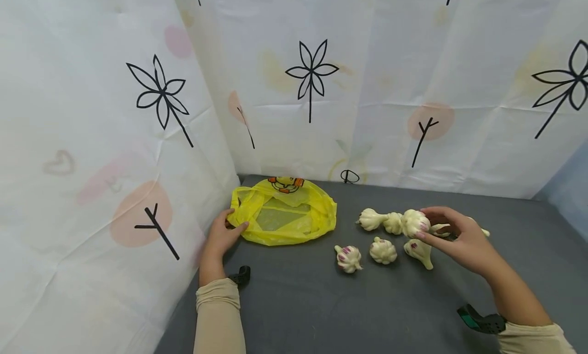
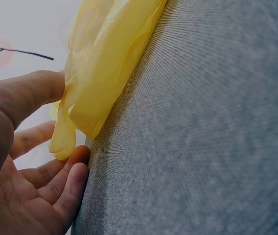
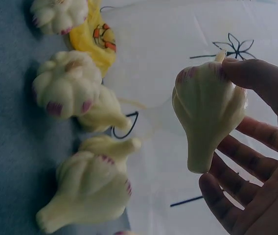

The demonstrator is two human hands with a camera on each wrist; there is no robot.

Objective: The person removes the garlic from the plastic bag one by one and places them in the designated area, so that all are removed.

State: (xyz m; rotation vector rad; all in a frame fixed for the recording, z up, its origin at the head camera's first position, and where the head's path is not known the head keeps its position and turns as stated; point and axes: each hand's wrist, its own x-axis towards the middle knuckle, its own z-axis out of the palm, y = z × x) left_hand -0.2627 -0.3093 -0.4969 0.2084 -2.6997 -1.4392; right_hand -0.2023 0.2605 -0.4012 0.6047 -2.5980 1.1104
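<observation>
A yellow plastic bag (image 1: 317,226) lies on the grey table with its mouth spread wide. At its left edge, my left hand (image 1: 223,236) holds the side of the bag with thumb and fingers; in the left wrist view a loop of the bag (image 2: 100,73) hangs between them. My right hand (image 1: 466,246) pinches a garlic bulb (image 3: 205,107) between thumb and fingers, raised above the table. Several more garlic bulbs (image 1: 383,251) lie below and around it, white with purple marks. The fingertips behind the bag are partly hidden.
A white cloth with flower drawings (image 1: 363,88) stands as a wall behind the table (image 1: 321,303) and along its left. Another garlic bulb (image 1: 349,259) lies between the bag and the right hand. Each wrist wears a dark strap.
</observation>
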